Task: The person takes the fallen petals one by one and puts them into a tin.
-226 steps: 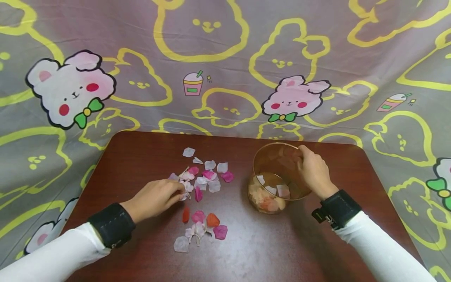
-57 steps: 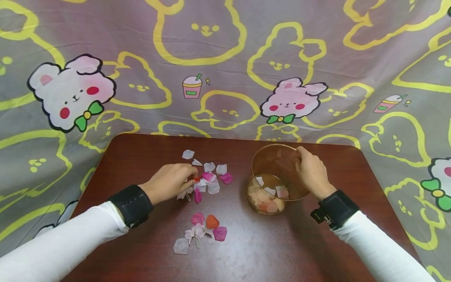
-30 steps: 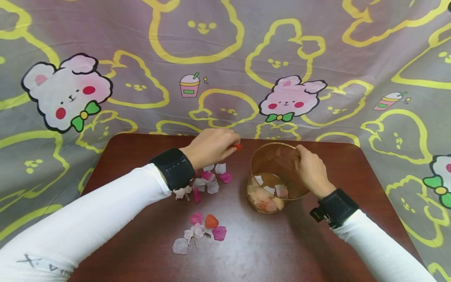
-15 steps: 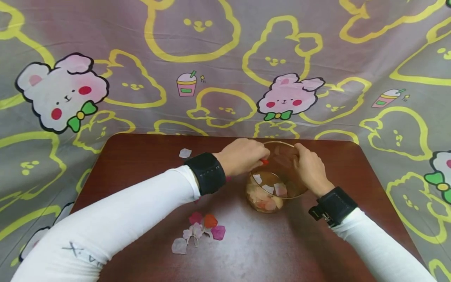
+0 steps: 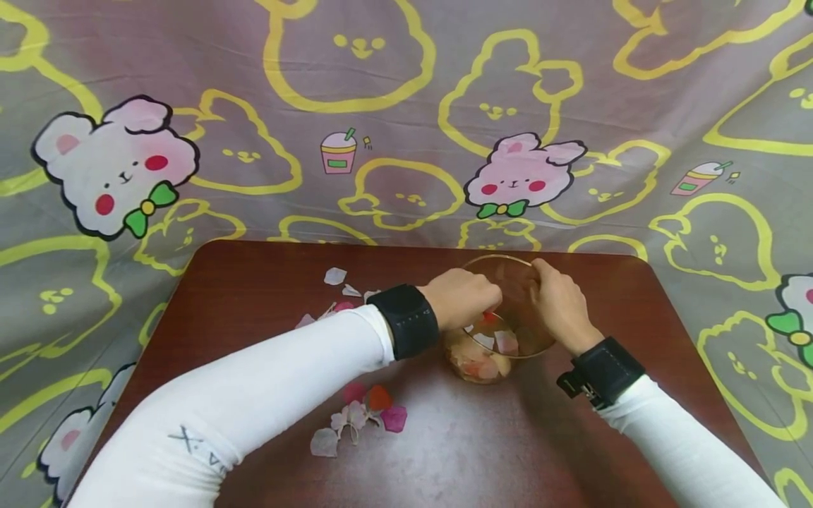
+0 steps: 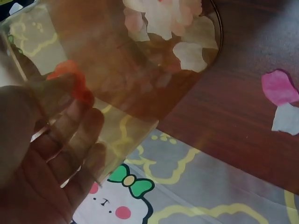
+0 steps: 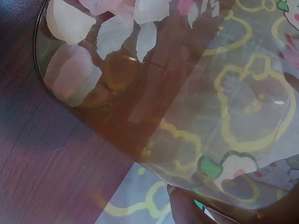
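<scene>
Left hand (image 5: 462, 299) is over the mouth of the clear amber cup (image 5: 516, 337), fingers (image 6: 70, 95) pinching a red petal (image 5: 490, 317) just inside the rim. Right hand (image 5: 560, 305) grips the cup's far-right rim, fingers curled over the edge, holding it tilted on the dark tabletop (image 5: 508, 444). Pale and pink petals lie in the cup's bottom. More loose petals (image 5: 362, 416) are scattered on the tabletop left of the cup, near the left sleeve.
</scene>
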`<state>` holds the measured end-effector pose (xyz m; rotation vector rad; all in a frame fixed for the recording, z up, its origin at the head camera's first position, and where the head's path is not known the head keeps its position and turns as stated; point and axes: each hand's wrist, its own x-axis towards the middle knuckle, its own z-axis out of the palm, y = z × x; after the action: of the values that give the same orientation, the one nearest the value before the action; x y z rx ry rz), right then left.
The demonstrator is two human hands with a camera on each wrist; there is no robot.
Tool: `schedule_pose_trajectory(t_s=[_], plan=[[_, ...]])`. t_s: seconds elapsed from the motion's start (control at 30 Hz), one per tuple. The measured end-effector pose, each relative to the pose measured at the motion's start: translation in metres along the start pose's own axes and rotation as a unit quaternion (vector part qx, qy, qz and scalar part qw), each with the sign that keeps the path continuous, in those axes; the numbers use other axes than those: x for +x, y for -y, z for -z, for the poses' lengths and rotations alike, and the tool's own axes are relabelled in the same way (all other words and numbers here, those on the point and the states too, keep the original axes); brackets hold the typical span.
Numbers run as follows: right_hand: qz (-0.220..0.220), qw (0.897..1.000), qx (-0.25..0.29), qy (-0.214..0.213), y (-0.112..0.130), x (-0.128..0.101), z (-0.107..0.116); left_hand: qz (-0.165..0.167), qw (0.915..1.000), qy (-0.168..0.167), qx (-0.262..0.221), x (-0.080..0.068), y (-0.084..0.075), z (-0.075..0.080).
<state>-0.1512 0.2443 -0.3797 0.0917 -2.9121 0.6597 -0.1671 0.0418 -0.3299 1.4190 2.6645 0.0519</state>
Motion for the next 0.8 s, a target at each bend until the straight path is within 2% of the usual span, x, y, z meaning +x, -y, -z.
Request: schedule_pose_trajectory(t_s=[0.13,0.3,0.6,0.8], plan=[[-0.003,1.0,-0.002,0.002,0.001,0.0,0.001,0.013,0.9997,0.017,-0.012,0.001,-0.001,-0.002],[-0.01,1.0,-0.008,0.004,0.002,0.0,0.001,0.012,0.9997,0.012,-0.02,0.001,0.0,-0.002],[-0.004,1.0,-0.005,-0.001,0.001,0.001,0.0,0.002,0.9977,-0.063,-0.025,-0.002,0.009,0.002],[-0.001,1.0,-0.007,0.0,0.0,0.001,0.001,0.021,0.9929,-0.111,-0.037,-0.012,0.026,0.013]])
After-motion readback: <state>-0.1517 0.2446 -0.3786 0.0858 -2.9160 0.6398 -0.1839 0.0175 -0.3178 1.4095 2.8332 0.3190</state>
